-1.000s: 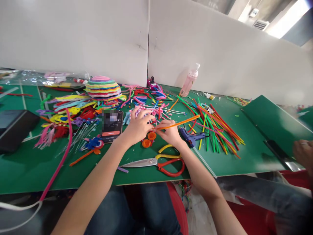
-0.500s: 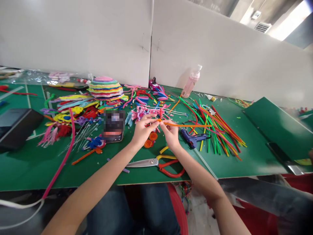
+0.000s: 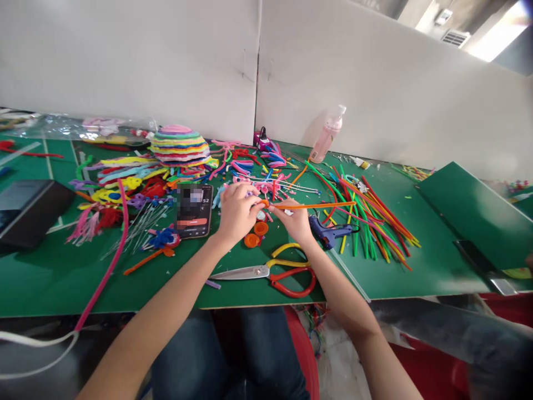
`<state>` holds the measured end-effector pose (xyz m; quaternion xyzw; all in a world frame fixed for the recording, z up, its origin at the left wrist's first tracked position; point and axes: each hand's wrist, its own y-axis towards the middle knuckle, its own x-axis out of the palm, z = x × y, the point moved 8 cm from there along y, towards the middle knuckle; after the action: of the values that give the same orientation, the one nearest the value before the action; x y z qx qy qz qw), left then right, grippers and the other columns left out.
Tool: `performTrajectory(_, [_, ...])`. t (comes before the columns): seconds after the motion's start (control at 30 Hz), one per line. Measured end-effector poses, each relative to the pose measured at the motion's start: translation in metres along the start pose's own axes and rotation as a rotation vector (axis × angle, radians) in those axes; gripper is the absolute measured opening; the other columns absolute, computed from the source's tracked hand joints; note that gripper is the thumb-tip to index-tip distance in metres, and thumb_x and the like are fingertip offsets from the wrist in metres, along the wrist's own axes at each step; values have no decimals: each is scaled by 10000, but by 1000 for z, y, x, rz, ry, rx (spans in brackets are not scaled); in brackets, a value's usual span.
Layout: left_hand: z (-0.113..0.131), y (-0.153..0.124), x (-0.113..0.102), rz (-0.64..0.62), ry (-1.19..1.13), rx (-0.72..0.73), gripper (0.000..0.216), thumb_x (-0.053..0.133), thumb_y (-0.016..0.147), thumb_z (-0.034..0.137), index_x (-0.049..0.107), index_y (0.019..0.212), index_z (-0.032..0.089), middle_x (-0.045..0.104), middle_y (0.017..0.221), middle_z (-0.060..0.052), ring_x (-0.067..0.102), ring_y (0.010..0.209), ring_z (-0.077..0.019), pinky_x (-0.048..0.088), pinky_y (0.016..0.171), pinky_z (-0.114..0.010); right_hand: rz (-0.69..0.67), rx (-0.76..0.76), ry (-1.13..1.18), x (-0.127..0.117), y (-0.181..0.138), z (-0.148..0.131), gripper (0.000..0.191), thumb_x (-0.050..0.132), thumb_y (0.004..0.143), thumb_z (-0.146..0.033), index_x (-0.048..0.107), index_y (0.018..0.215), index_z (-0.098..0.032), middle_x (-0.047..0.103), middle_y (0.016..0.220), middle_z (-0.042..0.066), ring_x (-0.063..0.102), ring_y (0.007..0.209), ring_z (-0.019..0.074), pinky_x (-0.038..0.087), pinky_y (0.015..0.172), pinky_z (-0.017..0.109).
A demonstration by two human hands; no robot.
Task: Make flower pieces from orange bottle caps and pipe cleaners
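Note:
Between my two hands stretches an orange pipe cleaner [image 3: 320,206], its long free end reaching right over the pile of stems. My left hand [image 3: 239,210] pinches its left end, where a small orange coil shows at the fingertips. My right hand [image 3: 295,218] grips the stem just beside that coil. Just below the hands, two small orange cups [image 3: 252,240] of coiled stem lie on the table. Scissors [image 3: 250,273] with yellow and red handles rest nearer the front edge, partly behind my right wrist. A blue glue gun [image 3: 328,232] lies right of my right hand.
Loose coloured pipe cleaners [image 3: 375,222] spread to the right on the green table [image 3: 416,280]. A phone [image 3: 194,211], a striped dome [image 3: 179,145] and finished-looking coloured pieces crowd the left. A pink bottle [image 3: 327,135] stands near the white partition [image 3: 375,83].
My left hand has shifted slightly left and turned over more, its fingers curling over the coil. The stem's left end moved left with it. My right hand still grips the stem.

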<state>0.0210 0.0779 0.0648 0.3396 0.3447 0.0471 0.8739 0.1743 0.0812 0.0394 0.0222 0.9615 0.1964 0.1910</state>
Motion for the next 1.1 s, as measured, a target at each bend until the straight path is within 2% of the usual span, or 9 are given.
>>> performTrajectory(0.13, [24, -4, 6, -151, 224, 305, 170, 556, 843, 168, 653, 712, 215, 666, 1006, -41, 492, 1186, -281, 185, 1086, -572, -101, -95, -210, 2, 1, -6, 206, 642, 819, -392, 748, 764, -224, 682, 741, 34, 613, 712, 159, 440, 669, 274])
performTrajectory(0.27, [23, -6, 9, -230, 226, 373, 233, 507, 846, 111, 658, 706, 220, 664, 1037, -39, 477, 1206, -270, 146, 1103, -586, -232, -162, -310, 12, 0, -9, 218, 617, 841, -380, 731, 768, -209, 676, 719, 31, 592, 665, 147, 419, 656, 271])
performTrajectory(0.4, [17, 1, -1, -96, 61, 210, 164, 573, 850, 248, 681, 729, 225, 656, 995, -46, 515, 1140, -264, 268, 1068, -543, -126, -187, -228, 7, 0, -16, 283, 560, 868, -407, 687, 754, -181, 641, 715, 37, 565, 702, 153, 423, 684, 281])
performTrajectory(0.47, [10, 2, -4, -8, -93, 61, 170, 580, 849, 316, 693, 768, 219, 647, 984, -50, 555, 1063, -237, 377, 1008, -474, -10, -133, -124, 1, -1, -15, 297, 551, 865, -422, 670, 745, -178, 634, 719, 32, 549, 693, 145, 425, 672, 276])
performTrajectory(0.57, [-2, -3, 4, 18, -323, -157, 180, 636, 798, 374, 707, 794, 208, 643, 1010, -49, 591, 1006, -216, 452, 949, -408, 105, -19, 13, -2, -5, -8, 311, 570, 836, -454, 663, 727, -177, 618, 671, 11, 498, 603, 120, 397, 593, 261])
performTrajectory(0.73, [-23, -15, 19, 76, -557, -415, 179, 678, 740, 372, 711, 733, 196, 653, 1023, -58, 610, 1024, -237, 480, 918, -396, 82, 104, 111, 7, -7, 1, 371, 586, 804, -498, 652, 624, -180, 552, 541, -19, 430, 508, 96, 327, 492, 242])
performTrajectory(0.83, [-32, -18, 22, 137, -620, -505, 196, 701, 703, 386, 707, 722, 191, 646, 1013, -64, 604, 1031, -240, 486, 896, -386, 86, 99, 110, 6, -7, 1, 370, 589, 806, -484, 654, 603, -182, 564, 552, -11, 440, 520, 102, 336, 492, 242])
performTrajectory(0.97, [-36, -19, 34, 64, -794, -600, 280, 720, 659, 449, 705, 712, 174, 648, 1003, -74, 626, 940, -224, 513, 804, -357, 43, 57, 62, 7, -5, -3, 322, 611, 798, -461, 685, 635, -193, 603, 595, 2, 488, 565, 121, 390, 541, 255])
performTrajectory(1.1, [-30, -9, 19, 38, -586, -433, 232, 702, 693, 421, 704, 680, 190, 653, 924, -64, 616, 917, -227, 481, 874, -406, 49, -1, 37, 1, -3, -9, 253, 620, 812, -410, 716, 687, -212, 664, 710, 30, 580, 702, 157, 448, 664, 282])
